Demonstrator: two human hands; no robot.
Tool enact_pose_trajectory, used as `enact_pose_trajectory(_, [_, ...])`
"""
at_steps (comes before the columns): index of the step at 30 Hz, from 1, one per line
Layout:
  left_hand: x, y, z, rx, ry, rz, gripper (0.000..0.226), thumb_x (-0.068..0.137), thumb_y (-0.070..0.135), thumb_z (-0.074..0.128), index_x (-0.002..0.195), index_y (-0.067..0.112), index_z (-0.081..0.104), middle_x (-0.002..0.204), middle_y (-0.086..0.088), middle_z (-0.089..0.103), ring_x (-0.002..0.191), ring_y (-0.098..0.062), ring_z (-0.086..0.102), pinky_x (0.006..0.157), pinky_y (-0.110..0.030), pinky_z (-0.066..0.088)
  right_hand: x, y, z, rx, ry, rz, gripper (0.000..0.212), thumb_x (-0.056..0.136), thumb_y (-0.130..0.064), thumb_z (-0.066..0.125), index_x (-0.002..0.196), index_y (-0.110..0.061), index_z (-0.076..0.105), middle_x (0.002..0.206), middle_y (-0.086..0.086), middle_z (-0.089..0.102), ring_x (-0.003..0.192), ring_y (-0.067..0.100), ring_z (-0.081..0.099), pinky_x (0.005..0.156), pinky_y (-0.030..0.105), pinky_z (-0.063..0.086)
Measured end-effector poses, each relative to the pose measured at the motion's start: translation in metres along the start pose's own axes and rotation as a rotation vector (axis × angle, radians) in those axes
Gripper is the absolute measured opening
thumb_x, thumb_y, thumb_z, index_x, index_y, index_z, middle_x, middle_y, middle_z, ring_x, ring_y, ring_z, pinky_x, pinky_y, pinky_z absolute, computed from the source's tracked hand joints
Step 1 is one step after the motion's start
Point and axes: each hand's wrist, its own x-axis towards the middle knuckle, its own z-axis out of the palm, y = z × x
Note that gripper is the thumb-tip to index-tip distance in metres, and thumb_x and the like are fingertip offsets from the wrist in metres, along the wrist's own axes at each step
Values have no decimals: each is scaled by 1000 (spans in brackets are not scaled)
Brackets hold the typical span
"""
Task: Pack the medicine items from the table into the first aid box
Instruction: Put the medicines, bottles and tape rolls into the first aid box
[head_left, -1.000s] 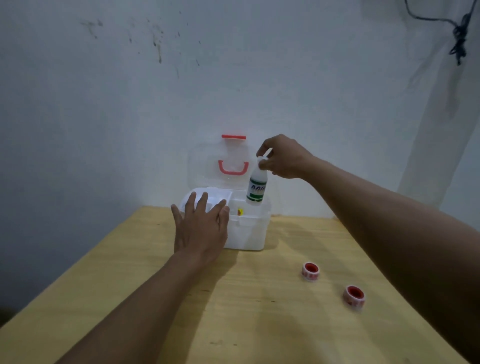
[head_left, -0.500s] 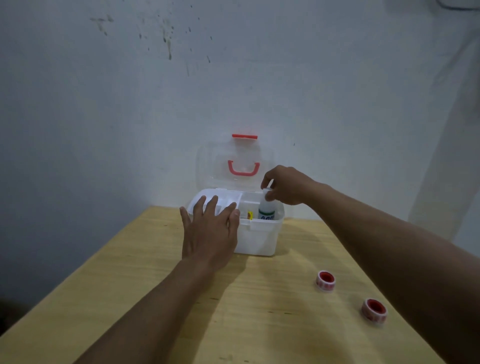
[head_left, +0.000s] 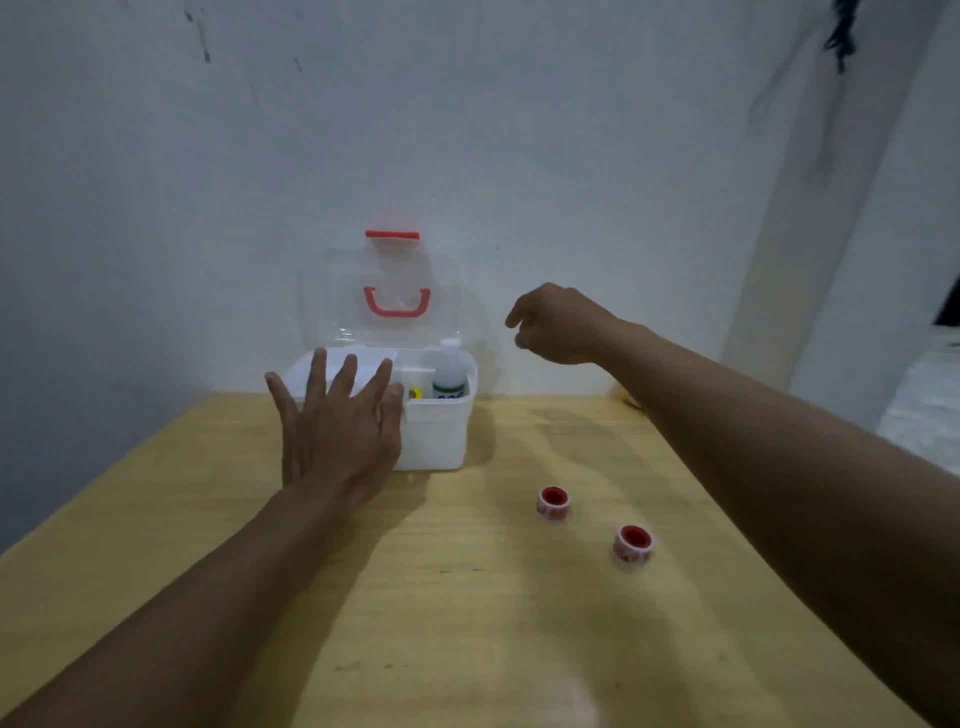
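The white first aid box (head_left: 439, 436) stands open at the table's far edge, its clear lid (head_left: 397, 291) with a red handle upright against the wall. A white bottle (head_left: 450, 371) with a green label stands upright in the box's right part, beside a small yellow item (head_left: 415, 393). My left hand (head_left: 337, 426) lies flat with fingers spread against the box's front left. My right hand (head_left: 563, 325) hovers right of the box, empty, fingers loosely curled. Two red-and-white tape rolls (head_left: 554, 503) (head_left: 633, 543) lie on the table to the right.
The wooden table (head_left: 467, 597) runs from the wall toward me; its left and right edges are in view. A pale wall rises right behind the box. A light curtain (head_left: 810, 218) hangs at the right.
My right hand lowered the bottle into the box, let go of it and drew back up to the right. My left hand stayed against the box.
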Motion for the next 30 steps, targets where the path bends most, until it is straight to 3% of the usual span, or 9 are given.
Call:
enact_pose_trajectory(9, [-3,-1,11,35,10,20,58,100,53,11,143,36,45,152,-10,42,146,-32,23,113,-66,-5,-53,113,2,-142,-99,309,44,90,-22,63,134,-17,57,137,6,56,122,26,54,88,30,42])
enact_pose_trajectory(11, [-3,0,10,30,12,14,58,99,54,11,142,37,47,152,-9,42,146,-31,24,113,-64,-5,-62,127,6,-163,-96,357,46,93,-31,58,136,-15,53,139,9,53,124,29,53,93,34,44])
enact_pose_trajectory(14, [-4,1,8,15,20,9,58,99,53,12,139,38,50,151,-10,43,144,-32,26,114,-63,-4,-72,138,15,-195,-88,417,51,96,-45,50,132,-9,51,132,12,57,116,32,57,90,39,48])
enact_pose_trajectory(19, [-4,2,6,12,10,11,58,99,54,13,137,38,53,150,-10,44,143,-32,28,114,-62,-5,-85,146,28,-306,-51,534,35,90,-16,57,124,-6,52,117,14,59,102,31,60,73,36,44])
enact_pose_trajectory(25, [-3,1,7,11,-6,0,58,98,55,12,136,40,53,151,-8,44,144,-29,27,114,-60,-7,-89,152,34,-323,6,554,28,89,-10,57,116,-6,55,109,14,61,91,30,59,69,36,44])
enact_pose_trajectory(30, [-3,1,7,10,-12,-6,58,98,55,12,135,40,54,149,-8,45,143,-29,29,114,-60,-6,-90,147,27,-202,130,483,29,90,-31,59,103,-5,55,97,14,56,83,33,52,68,36,39])
